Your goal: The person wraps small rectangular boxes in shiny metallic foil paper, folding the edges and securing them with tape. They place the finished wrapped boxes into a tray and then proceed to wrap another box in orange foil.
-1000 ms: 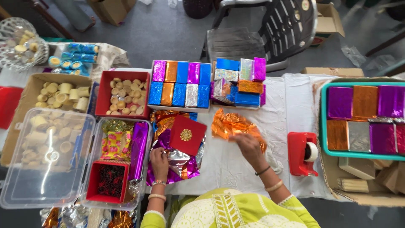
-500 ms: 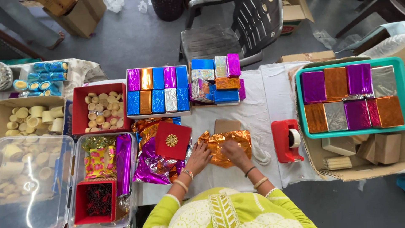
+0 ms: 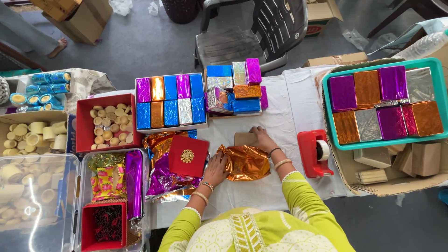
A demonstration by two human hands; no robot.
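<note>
Hands flat: left hand (image 3: pixel 215 170) on orange foil (image 3: pixel 246 162), right hand (image 3: pixel 262 137) on box (image 3: pixel 244 138).

The crinkled orange foil sheet (image 3: pixel 246 162) covers most of the plain brown cardboard box (image 3: pixel 244 138); the clear plastic container (image 3: pixel 35 200) is cut off at the left edge.

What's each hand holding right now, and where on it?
Left hand presses the orange foil sheet's left edge; right hand rests on the small brown box's right side.

red tape dispenser (image 3: pixel 315 154); teal tray (image 3: pixel 437 84); black chair (image 3: pixel 261 28)
</note>
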